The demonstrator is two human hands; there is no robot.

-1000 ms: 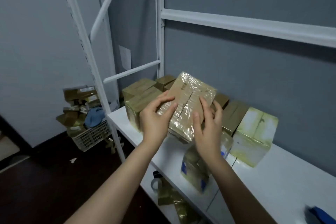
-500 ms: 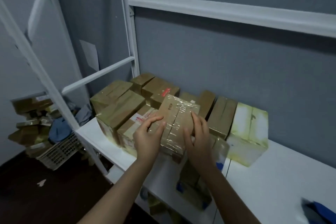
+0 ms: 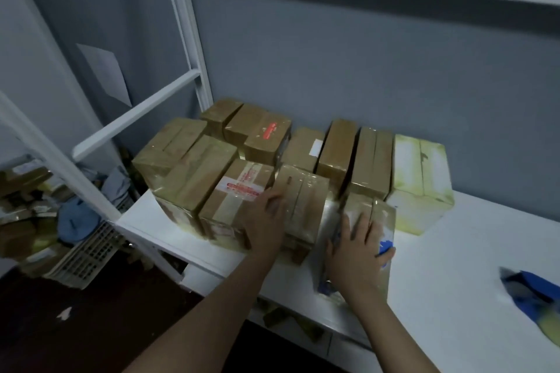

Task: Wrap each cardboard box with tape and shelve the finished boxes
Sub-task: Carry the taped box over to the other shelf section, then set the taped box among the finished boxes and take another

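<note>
Head view: wrapped box (image 3: 306,200) stands in the near row of the shelf (image 3: 454,266), left hand (image 3: 266,221) flat against it, right hand (image 3: 357,248) spread flat on the blue-printed box (image 3: 383,218) to its right, neither gripping; shelving step, next probably let go.

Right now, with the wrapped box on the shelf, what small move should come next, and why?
Probably slide the blue-printed box sideways against the wrapped box. The right hand lies flat on it, a strip of bare shelf shows between the two, and the left hand rests on the wrapped box, beside the red-labelled box.
</note>
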